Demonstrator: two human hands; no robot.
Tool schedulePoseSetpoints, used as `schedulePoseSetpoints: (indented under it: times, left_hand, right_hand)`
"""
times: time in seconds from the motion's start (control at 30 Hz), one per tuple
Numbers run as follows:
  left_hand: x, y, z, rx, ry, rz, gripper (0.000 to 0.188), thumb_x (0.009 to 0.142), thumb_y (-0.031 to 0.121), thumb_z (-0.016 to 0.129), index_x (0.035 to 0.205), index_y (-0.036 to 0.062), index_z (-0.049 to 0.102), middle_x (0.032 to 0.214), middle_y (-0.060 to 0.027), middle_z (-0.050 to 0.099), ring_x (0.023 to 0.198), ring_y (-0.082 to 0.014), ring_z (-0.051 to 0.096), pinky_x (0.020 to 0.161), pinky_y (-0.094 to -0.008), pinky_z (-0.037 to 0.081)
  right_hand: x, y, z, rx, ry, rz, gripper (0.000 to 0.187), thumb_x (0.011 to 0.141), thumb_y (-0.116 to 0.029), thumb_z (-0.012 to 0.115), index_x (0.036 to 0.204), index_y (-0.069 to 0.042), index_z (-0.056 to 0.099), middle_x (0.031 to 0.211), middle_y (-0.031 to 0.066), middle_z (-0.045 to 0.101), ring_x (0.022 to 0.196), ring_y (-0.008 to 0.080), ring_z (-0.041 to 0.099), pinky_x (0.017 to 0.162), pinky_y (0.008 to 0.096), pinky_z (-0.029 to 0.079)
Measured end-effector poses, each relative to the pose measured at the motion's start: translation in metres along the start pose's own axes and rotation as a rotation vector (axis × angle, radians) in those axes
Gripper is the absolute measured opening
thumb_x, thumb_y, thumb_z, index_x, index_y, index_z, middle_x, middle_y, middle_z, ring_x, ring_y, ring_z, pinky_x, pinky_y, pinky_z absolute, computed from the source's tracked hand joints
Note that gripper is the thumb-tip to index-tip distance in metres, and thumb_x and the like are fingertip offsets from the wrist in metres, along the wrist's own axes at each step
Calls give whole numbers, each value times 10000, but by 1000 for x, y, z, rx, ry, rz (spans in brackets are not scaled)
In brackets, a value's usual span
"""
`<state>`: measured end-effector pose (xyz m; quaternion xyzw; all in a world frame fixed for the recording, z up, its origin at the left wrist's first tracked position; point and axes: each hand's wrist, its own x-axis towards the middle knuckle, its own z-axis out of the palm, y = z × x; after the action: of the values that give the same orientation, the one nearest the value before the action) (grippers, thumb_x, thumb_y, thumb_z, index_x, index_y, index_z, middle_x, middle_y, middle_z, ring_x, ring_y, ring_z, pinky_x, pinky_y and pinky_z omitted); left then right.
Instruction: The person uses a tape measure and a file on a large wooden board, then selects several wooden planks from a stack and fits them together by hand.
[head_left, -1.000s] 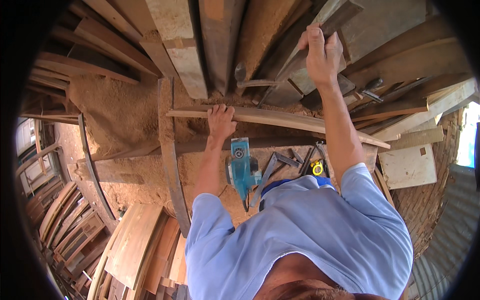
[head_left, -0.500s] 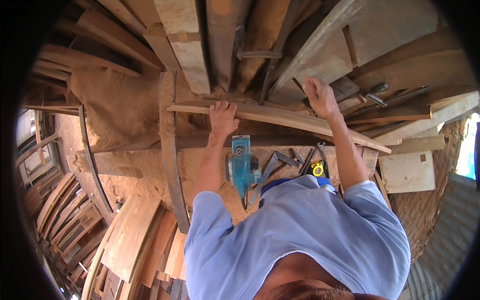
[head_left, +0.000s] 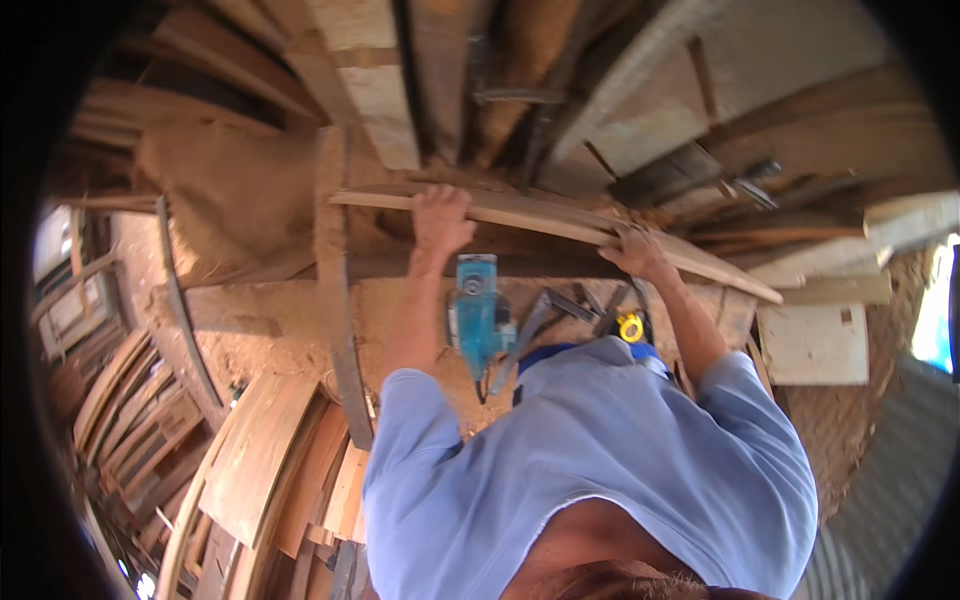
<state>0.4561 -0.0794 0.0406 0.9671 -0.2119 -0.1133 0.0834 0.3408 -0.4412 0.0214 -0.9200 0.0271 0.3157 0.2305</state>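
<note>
A long, pale wooden board [head_left: 545, 221] lies across in front of me, running from the upper left down to the right. My left hand [head_left: 441, 220] is closed over it near its left end, fingers curled across the far edge. Farther right, my right hand [head_left: 636, 251] grips the same board, its fingers bent over the top. Between my forearms, a teal power planer [head_left: 477, 310] rests on the bench. Close to its right lie a metal square [head_left: 532, 328] and a yellow tape measure [head_left: 630, 327].
A dusty upright plank [head_left: 338, 270] crosses the bench [head_left: 245, 310] on the left. Sawdust [head_left: 215, 205] is heaped beyond it. Several boards lean at the far side. Cut curved pieces [head_left: 265, 450] are stacked at lower left. A hand plane [head_left: 668, 174] lies beyond my right hand.
My right hand has come down from above the board, toward me, and now holds it. My left hand stays on the board near its left end. The view has shifted slightly.
</note>
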Motion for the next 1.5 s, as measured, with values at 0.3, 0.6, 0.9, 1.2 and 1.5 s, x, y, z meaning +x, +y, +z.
schedulePoseSetpoints:
  times: [0.3,0.6,0.9,1.2,1.5]
  left_hand:
    - [14,35,-3,82,-263,4,441,692,344,790,1046,133,635,1108,-68,640,1110,-292,546,937,-465,394]
    - [4,107,10,51,-286,-100,522,762,353,752,1193,101,599,1301,-164,542,1310,-372,384,1085,-518,285]
    - [-21,149,28,23,43,-274,584,760,318,743,1272,101,563,1517,-290,249,1414,-483,193,1159,-575,154]
    - [-20,195,47,-100,101,-586,738,772,292,663,1448,154,398,1542,-341,139,1433,-519,82,1157,-573,140]
    - [-7,219,119,-1736,39,-1283,1017,776,661,689,1500,94,254,1503,-288,269,1360,-462,333,1076,-582,354]
  right_hand:
    - [-30,84,-20,61,287,231,467,869,-421,627,1196,-87,624,1198,229,625,1157,380,562,999,460,430]
    - [-97,210,-15,-37,470,451,396,862,-347,622,1151,-76,648,1159,199,646,1117,382,579,968,463,453]
    - [-168,361,-27,-91,548,1023,466,877,-511,569,1202,-192,664,1388,164,492,1279,384,464,1019,514,436]
    - [-157,452,1,487,487,852,519,885,-399,597,1117,60,663,1064,225,693,1016,288,648,883,391,466]
    - [-171,477,17,889,683,828,422,864,-315,587,1075,33,697,958,142,699,898,210,617,845,320,459]
